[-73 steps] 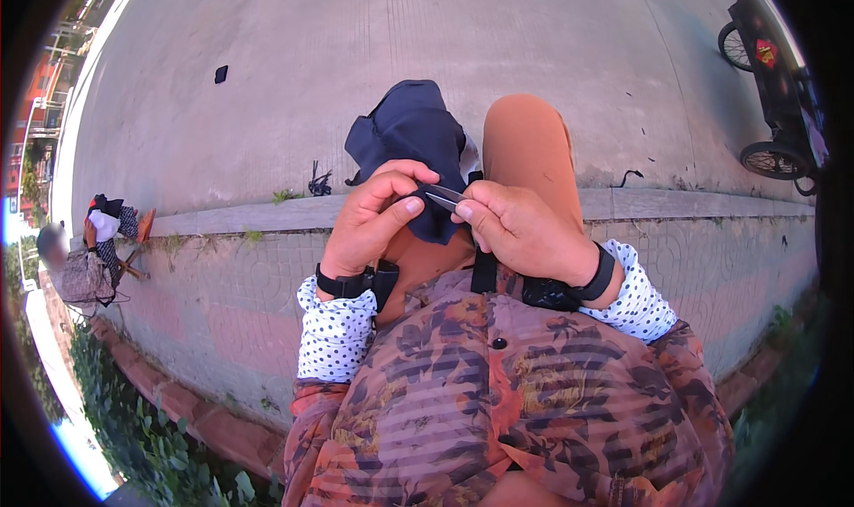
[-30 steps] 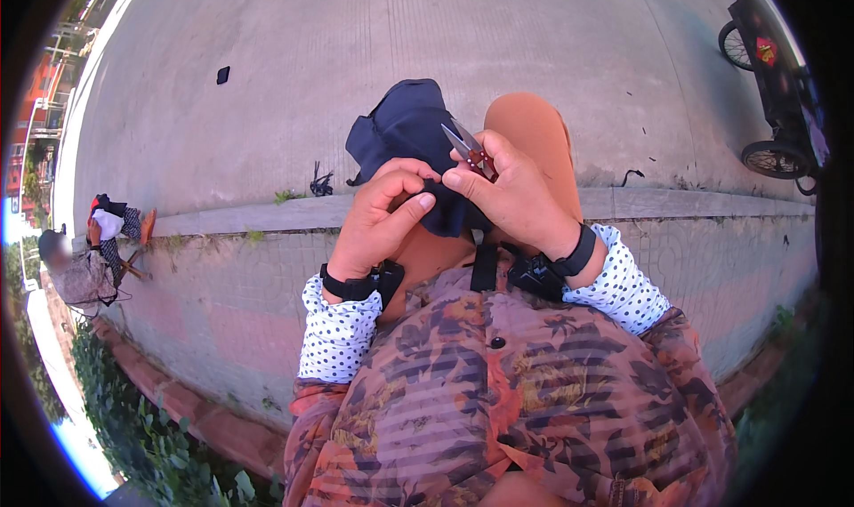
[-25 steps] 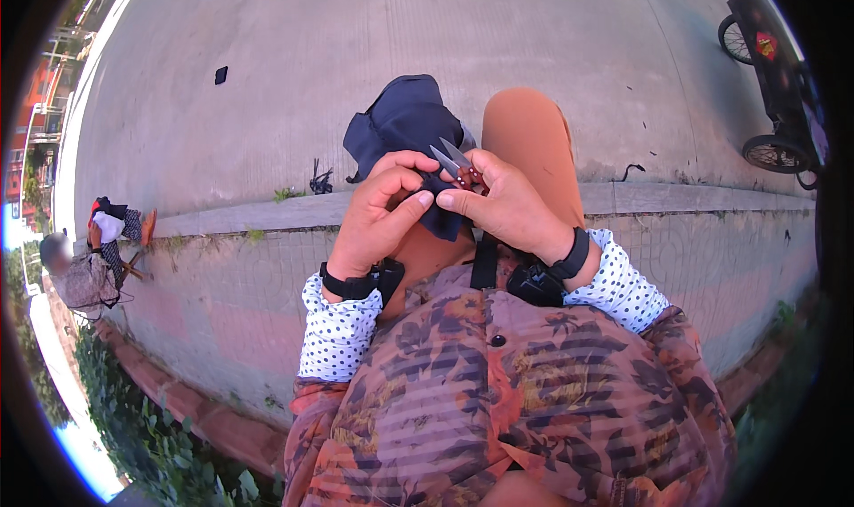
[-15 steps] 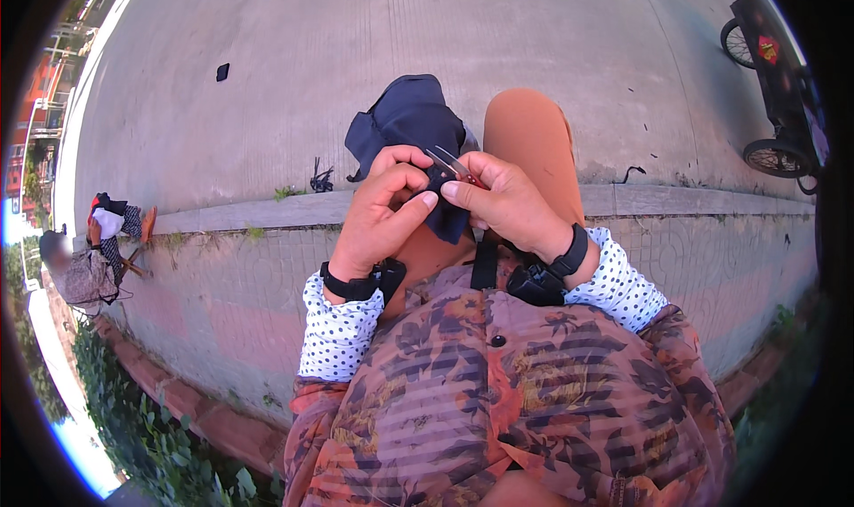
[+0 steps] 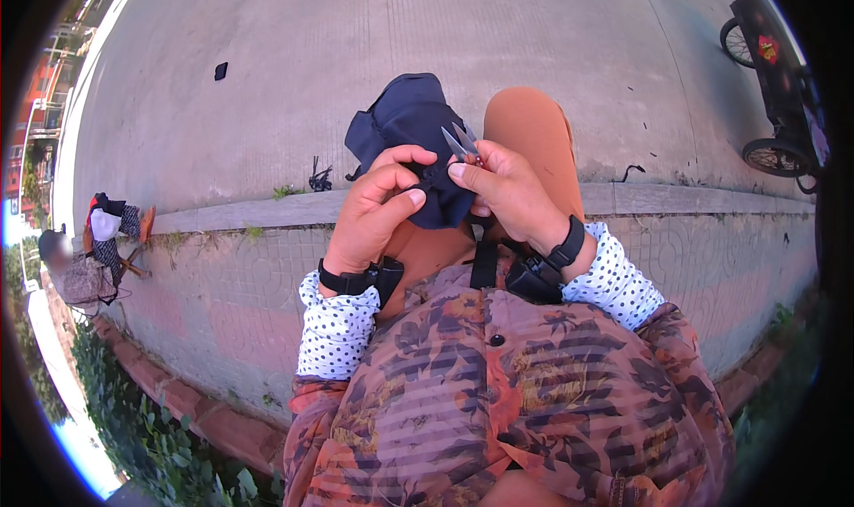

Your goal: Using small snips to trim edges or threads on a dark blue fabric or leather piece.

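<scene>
Seemingly midway, remaining work unclear: left hand (image 5: 374,215) pinches dark cloth (image 5: 405,116), right hand (image 5: 511,191) grasps snips (image 5: 467,142), blades parted near it, no finished cut visible.

Outdoor roadside, w/ concrete rd. (image 5: 534,36), curb (image 5: 285,211), plants (image 5: 133,418) & cart (image 5: 769,78).

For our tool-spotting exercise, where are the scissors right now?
In the head view, the scissors are above centre, in the right hand, blades apart at the right edge of the dark blue cloth, left of the right knee.
</scene>
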Motion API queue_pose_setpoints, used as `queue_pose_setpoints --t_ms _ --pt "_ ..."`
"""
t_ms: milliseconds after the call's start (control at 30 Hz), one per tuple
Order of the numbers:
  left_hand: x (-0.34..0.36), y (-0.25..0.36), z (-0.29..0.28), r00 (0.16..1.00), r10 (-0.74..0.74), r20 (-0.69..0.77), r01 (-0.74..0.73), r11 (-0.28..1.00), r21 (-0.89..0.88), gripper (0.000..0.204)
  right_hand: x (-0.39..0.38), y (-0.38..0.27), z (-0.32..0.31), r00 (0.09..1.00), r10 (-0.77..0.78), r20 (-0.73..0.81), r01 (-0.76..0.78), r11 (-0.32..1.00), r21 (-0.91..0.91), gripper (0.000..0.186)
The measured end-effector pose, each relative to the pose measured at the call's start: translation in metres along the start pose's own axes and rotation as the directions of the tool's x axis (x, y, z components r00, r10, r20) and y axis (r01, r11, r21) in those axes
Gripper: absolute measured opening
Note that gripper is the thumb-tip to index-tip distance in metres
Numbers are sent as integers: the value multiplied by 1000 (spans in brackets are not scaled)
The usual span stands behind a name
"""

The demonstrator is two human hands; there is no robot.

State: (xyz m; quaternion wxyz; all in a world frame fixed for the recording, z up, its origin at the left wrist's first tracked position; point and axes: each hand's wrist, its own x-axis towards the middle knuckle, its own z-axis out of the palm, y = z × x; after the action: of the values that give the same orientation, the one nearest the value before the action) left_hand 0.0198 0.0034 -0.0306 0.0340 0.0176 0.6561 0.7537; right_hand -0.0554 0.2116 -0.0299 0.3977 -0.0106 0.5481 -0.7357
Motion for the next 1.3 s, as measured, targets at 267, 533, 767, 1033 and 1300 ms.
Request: queue_pose_setpoints --t_ms 267,533,767,1033,1300 --pt "-2 6 3 998 -9 61 13 998 -69 5 9 8 -2 990 117 79 -126 984 125 11" --pt "-3 6 -2 999 0 35 -1 1000 18 6 -9 -14 -7 970 -242 -14 219 899 -379 21" --pt "-4 6 -1 999 -36 26 37 999 -3 6 -46 -31 3 970 -149 194 240 736 -633 24" --pt "-4 10 1 998 -58 24 58 998 13 7 -41 -17 2 945 -204 256 327 625 -709 23" --pt "-2 8 1 998 -48 30 48 999 11 6 -38 -10 4 934 -254 252 355 585 -729 22"
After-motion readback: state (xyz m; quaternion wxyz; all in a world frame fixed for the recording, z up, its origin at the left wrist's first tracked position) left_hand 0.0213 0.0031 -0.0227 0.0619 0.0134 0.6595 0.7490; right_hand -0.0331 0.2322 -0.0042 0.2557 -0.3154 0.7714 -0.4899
